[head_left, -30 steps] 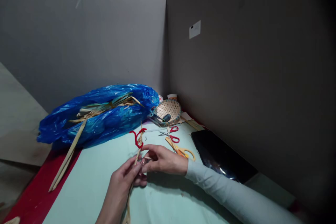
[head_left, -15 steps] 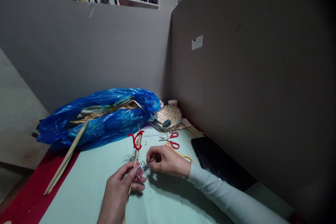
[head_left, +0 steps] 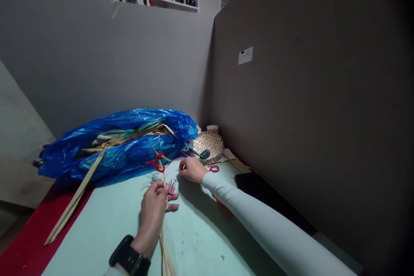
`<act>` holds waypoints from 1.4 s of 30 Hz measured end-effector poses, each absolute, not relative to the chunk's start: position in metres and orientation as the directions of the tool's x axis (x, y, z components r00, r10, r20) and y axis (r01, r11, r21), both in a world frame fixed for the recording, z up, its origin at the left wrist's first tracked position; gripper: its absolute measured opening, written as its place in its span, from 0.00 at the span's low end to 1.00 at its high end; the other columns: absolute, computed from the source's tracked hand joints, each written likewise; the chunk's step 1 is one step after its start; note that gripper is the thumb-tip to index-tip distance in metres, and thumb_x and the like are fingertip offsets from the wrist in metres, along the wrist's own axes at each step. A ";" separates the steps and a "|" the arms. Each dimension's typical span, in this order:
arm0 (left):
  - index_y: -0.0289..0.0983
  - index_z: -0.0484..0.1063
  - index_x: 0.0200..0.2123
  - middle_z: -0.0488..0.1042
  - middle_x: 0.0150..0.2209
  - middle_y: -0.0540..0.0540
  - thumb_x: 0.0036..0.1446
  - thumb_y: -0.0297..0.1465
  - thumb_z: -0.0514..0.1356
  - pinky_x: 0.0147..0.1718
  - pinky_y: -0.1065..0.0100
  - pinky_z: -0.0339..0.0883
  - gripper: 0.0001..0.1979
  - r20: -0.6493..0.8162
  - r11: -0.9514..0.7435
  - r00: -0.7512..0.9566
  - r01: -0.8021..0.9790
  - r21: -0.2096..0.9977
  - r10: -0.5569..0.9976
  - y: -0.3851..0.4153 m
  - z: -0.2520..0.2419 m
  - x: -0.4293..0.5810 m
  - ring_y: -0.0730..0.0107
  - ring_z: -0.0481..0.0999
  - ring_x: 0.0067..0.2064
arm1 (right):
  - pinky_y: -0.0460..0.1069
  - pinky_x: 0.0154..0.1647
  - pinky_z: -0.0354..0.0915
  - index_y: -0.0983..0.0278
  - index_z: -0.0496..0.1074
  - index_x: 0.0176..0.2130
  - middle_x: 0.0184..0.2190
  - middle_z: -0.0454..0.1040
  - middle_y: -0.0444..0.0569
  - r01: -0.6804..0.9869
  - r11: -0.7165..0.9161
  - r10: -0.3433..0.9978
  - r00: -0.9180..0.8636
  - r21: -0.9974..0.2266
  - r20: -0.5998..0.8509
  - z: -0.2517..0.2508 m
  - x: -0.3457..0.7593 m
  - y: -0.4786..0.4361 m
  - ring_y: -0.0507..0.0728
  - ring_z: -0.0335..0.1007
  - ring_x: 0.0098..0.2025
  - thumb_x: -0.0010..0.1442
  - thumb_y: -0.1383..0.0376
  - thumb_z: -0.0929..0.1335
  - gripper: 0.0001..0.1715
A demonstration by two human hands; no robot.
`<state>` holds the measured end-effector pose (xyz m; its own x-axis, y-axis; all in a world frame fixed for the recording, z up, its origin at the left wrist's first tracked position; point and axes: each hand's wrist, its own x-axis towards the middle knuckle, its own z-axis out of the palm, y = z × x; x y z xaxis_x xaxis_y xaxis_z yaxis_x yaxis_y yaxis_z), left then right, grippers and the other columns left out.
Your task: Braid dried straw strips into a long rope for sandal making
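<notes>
My left hand [head_left: 154, 209] is closed on a bundle of dry straw strips [head_left: 165, 255] lying on the pale green mat [head_left: 106, 228]. A red cord [head_left: 155, 164] is tied at the bundle's far end, and a pink binder clip [head_left: 171, 188] sits on the strips by my fingers. My right hand [head_left: 191, 169] reaches farther out, fingers curled down on the mat near a small metal piece I cannot make out, just short of the red-handled scissors [head_left: 213, 168].
A blue plastic bag [head_left: 113, 146] with straw strips lies at the back left. A small woven basket [head_left: 208, 144] holds a dark tool in the corner. A black tablet [head_left: 268, 196] lies right. Grey partition walls close two sides. Loose strips [head_left: 69, 211] cross the red table edge.
My right hand let go near the clip and reached forward toward the scissors. My left hand slid the bundle farther away. The camera tilted slightly down and left.
</notes>
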<state>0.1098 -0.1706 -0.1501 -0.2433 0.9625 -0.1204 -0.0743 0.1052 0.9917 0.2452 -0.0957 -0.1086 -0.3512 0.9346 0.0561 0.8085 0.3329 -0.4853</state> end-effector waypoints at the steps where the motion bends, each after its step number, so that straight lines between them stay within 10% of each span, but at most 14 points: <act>1: 0.37 0.65 0.31 0.75 0.25 0.48 0.47 0.31 0.62 0.17 0.66 0.74 0.09 -0.123 0.111 -0.239 -0.065 0.992 0.963 -0.169 -0.151 0.109 0.61 0.80 0.27 | 0.46 0.36 0.62 0.66 0.79 0.34 0.30 0.78 0.52 0.824 0.330 0.935 -0.353 -0.460 0.038 -0.108 0.242 -0.092 0.56 0.73 0.36 0.50 0.72 0.67 0.12; 21: 0.39 0.62 0.26 0.73 0.12 0.48 0.47 0.36 0.61 0.12 0.72 0.62 0.10 -0.225 0.226 -0.015 0.016 0.974 0.974 -0.188 -0.153 0.098 0.69 0.70 0.12 | 0.49 0.39 0.62 0.66 0.77 0.41 0.39 0.77 0.59 0.873 0.452 0.892 -0.447 -0.184 0.072 -0.121 0.245 -0.117 0.60 0.73 0.42 0.60 0.70 0.62 0.15; 42: 0.39 0.62 0.27 0.73 0.13 0.49 0.47 0.38 0.61 0.11 0.74 0.59 0.11 -0.197 0.197 -0.069 -0.009 0.980 0.978 -0.213 -0.154 0.090 0.71 0.69 0.11 | 0.49 0.35 0.57 0.68 0.77 0.33 0.34 0.77 0.58 0.861 0.442 0.896 -0.407 -0.252 0.179 -0.137 0.262 -0.142 0.60 0.71 0.37 0.55 0.70 0.63 0.12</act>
